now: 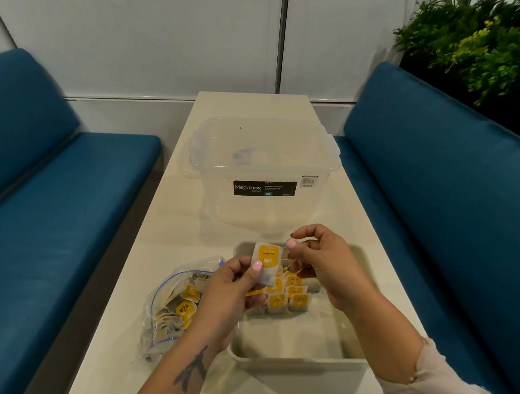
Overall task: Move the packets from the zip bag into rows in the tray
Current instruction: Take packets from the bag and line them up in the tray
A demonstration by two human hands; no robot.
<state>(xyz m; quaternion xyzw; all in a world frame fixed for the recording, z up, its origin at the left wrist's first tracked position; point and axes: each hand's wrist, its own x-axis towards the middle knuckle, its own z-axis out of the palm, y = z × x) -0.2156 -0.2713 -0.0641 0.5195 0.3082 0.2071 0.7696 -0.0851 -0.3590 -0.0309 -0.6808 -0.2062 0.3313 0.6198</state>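
My left hand pinches a white packet with a yellow label and holds it upright above the far left part of the white tray. My right hand hovers just right of that packet with thumb and fingers curled together; whether it pinches the packet's string I cannot tell. Several yellow-labelled packets stand in rows in the far half of the tray. A clear zip bag with several more packets lies on the table left of the tray.
A clear lidded storage box with a black label stands farther along the narrow cream table. Blue benches flank the table on both sides. Green plants fill the upper right corner.
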